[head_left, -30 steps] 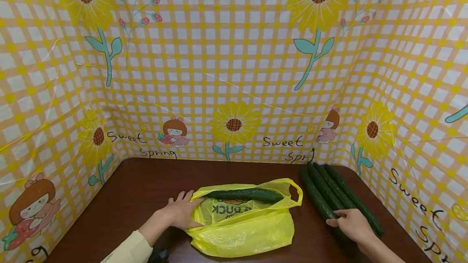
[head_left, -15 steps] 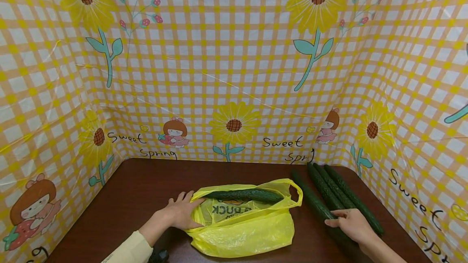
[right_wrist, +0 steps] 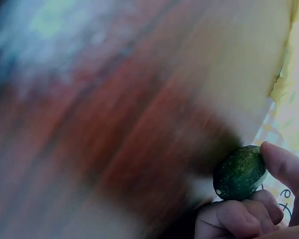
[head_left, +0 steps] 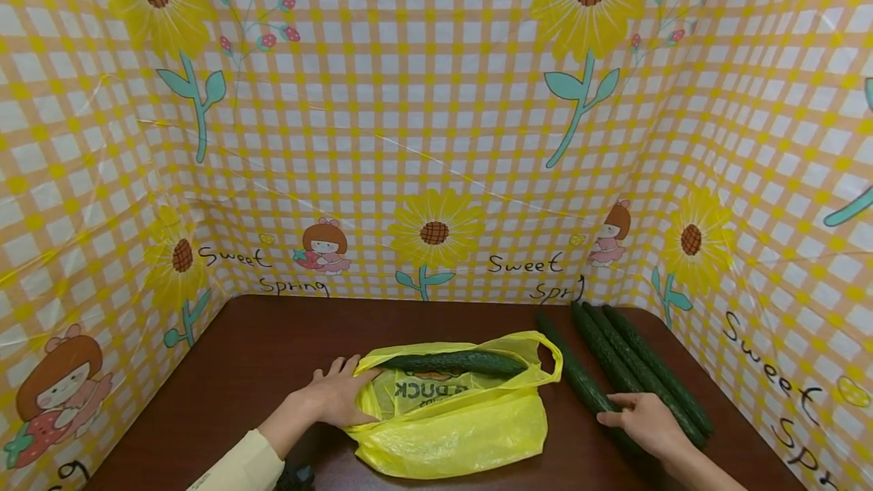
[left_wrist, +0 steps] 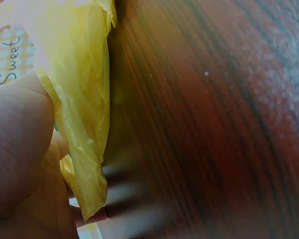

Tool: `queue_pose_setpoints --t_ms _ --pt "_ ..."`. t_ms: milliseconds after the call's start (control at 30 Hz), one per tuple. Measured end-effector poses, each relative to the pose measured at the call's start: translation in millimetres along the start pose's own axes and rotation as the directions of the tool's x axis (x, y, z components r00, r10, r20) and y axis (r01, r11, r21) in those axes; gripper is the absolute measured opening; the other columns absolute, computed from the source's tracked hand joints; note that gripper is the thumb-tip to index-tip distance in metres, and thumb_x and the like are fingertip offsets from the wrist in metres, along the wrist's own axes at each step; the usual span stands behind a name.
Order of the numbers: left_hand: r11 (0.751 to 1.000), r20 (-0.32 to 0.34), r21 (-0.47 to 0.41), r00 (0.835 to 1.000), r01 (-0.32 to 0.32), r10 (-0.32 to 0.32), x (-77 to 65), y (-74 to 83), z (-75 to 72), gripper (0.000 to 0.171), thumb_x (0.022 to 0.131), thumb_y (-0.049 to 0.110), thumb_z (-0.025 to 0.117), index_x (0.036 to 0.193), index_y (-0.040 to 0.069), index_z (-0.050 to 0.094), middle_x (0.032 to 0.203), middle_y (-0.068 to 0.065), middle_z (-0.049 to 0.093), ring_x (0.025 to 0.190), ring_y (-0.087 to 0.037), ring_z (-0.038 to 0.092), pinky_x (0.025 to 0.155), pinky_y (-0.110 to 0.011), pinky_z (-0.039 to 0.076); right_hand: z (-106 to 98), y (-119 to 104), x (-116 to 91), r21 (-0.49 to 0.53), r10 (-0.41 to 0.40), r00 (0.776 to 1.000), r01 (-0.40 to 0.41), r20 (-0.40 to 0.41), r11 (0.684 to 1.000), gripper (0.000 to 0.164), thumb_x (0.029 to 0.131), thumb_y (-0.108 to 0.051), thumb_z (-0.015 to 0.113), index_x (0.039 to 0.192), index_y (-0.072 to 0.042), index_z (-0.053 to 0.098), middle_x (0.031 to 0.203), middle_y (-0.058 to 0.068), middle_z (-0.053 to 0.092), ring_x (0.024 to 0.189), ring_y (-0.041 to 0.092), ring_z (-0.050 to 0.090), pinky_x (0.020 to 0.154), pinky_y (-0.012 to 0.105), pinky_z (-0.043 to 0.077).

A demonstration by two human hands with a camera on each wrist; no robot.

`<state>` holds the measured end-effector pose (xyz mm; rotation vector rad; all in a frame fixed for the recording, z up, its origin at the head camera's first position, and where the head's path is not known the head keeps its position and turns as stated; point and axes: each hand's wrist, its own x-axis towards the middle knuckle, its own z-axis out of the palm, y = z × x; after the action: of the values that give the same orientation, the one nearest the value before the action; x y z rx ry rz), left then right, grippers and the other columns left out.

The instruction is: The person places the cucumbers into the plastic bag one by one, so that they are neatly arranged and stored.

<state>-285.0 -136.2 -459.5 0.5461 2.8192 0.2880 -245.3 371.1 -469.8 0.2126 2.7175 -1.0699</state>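
A yellow plastic bag (head_left: 464,442) lies on its side with its mouth spread, and one cucumber (head_left: 460,362) shows inside it. My left hand (head_left: 333,394) rests at the bag's left end with fingers spread, thumb and index finger at the mouth; the left wrist view shows yellow plastic (left_wrist: 84,99) against the hand. My right hand (head_left: 651,424) grips another cucumber (head_left: 573,366) near its close end, between thumb and fingers. In the right wrist view that cucumber (right_wrist: 239,173) appears end-on. Several more cucumbers (head_left: 630,347) lie side by side just right of it.
The dark wooden table (head_left: 286,332) is enclosed by a checked, flower-printed cloth (head_left: 436,135) at the back and both sides. A small black object (head_left: 295,476), partly hidden, sits by the left sleeve at the front edge.
My right hand has drawn the leftmost cucumber leftward, away from the others and closer to the bag. The left hand and the bag have stayed put.
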Motion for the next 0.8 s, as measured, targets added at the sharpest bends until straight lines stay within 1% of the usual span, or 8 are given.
queue_pose_setpoints --t_ms 133,233,300,367,533,700,800 --pt "1.000 0.000 -0.003 1.000 0.005 -0.005 -0.6 -1.3 -1.0 0.081 0.086 0.057 0.074 0.154 0.026 0.043 0.162 -0.019 0.027 0.148 -0.047 0.027 0.106 -0.074 0.029 1.4 -1.6 0.4 -0.037 -0.015 1.000 0.014 -0.023 0.999 0.079 0.086 -0.046 0.078 0.135 0.012 0.057 0.141 0.038 0.049 0.125 0.059 0.047 0.085 0.055 0.054" --pt "1.000 0.010 -0.016 1.000 0.006 -0.006 -0.7 -1.4 -1.5 0.081 0.086 0.057 0.074 0.154 0.025 0.043 0.162 -0.019 0.027 0.148 -0.047 0.026 0.107 -0.074 0.028 1.6 -1.2 1.2 -0.056 -0.011 1.000 0.009 -0.030 0.998 0.087 0.082 -0.054 0.079 0.134 0.013 0.057 0.141 0.039 0.047 0.124 0.060 0.047 0.085 0.055 0.053" --pt "1.000 0.017 -0.022 1.000 0.005 -0.005 -0.6 -1.1 -1.5 0.081 0.086 0.057 0.074 0.154 0.025 0.043 0.162 -0.019 0.026 0.148 -0.047 0.026 0.108 -0.074 0.027 1.4 -0.6 2.2 -0.060 -0.004 1.000 0.002 -0.027 0.998 0.090 0.079 -0.056 0.080 0.134 0.013 0.057 0.141 0.040 0.046 0.124 0.060 0.046 0.085 0.056 0.053" --pt "1.000 0.025 -0.023 1.000 0.003 -0.002 -0.7 -1.0 -1.5 0.081 0.086 0.057 0.073 0.155 0.025 0.043 0.163 -0.019 0.026 0.148 -0.048 0.025 0.108 -0.074 0.027 1.1 -0.7 3.2 -0.056 0.007 1.000 -0.008 -0.025 0.998 0.090 0.078 -0.056 0.081 0.133 0.012 0.058 0.141 0.040 0.046 0.124 0.061 0.045 0.085 0.055 0.053" --pt "1.000 0.026 -0.021 1.000 -0.002 0.003 -0.2 -0.4 -1.1 0.082 0.086 0.058 0.072 0.155 0.025 0.042 0.163 -0.019 0.026 0.148 -0.048 0.025 0.108 -0.075 0.026 -0.9 -0.4 3.7 -0.021 0.025 0.999 -0.026 -0.030 0.999 0.085 0.078 -0.050 0.083 0.133 0.011 0.059 0.141 0.039 0.047 0.125 0.061 0.044 0.084 0.055 0.053" --pt "1.000 0.010 -0.012 1.000 -0.001 0.001 2.0 -1.1 0.9 0.082 0.085 0.059 0.073 0.154 0.026 0.043 0.162 -0.018 0.027 0.148 -0.047 0.027 0.108 -0.074 0.027 -5.5 1.1 2.5 0.009 0.041 0.999 -0.041 -0.033 0.999 0.085 0.079 -0.050 0.082 0.135 0.010 0.058 0.143 0.039 0.045 0.127 0.063 0.040 0.087 0.061 0.051" --pt "1.000 0.002 -0.006 1.000 -0.001 0.001 2.2 -0.9 0.8 0.082 0.085 0.058 0.074 0.154 0.027 0.043 0.162 -0.018 0.027 0.148 -0.047 0.027 0.107 -0.074 0.027 -9.0 0.4 2.2 0.018 0.048 0.999 -0.048 -0.019 0.999 0.087 0.079 -0.051 0.081 0.136 0.009 0.057 0.144 0.039 0.043 0.128 0.063 0.038 0.089 0.064 0.049"
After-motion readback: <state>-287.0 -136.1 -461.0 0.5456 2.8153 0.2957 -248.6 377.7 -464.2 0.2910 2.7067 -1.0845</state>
